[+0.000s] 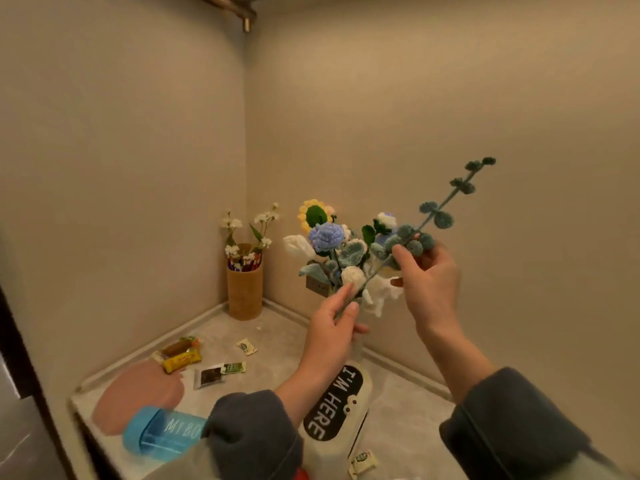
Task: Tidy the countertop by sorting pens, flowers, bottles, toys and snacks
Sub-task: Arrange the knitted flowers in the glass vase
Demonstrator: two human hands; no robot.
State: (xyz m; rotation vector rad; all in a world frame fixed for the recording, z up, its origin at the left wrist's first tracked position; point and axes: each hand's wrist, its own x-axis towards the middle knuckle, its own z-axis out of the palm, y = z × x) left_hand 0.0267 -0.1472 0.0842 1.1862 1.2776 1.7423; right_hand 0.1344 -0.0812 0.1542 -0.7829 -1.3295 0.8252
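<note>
so the sprig [444, 220] slants to the upper right, left grip [337, 327] pinching its foot above the vase [334, 407], right grip [429, 271] pinching mid-stem

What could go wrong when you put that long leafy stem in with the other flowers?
The leafy stem is long, pinched by the left hand and right hand; pushing it in might shove the crocheted flowers crooked. The tall white bottle looks top-heavy, so it might tip. The left sleeve is close to the blue bottle lying near the edge of the countertop and could nudge it off.
</note>
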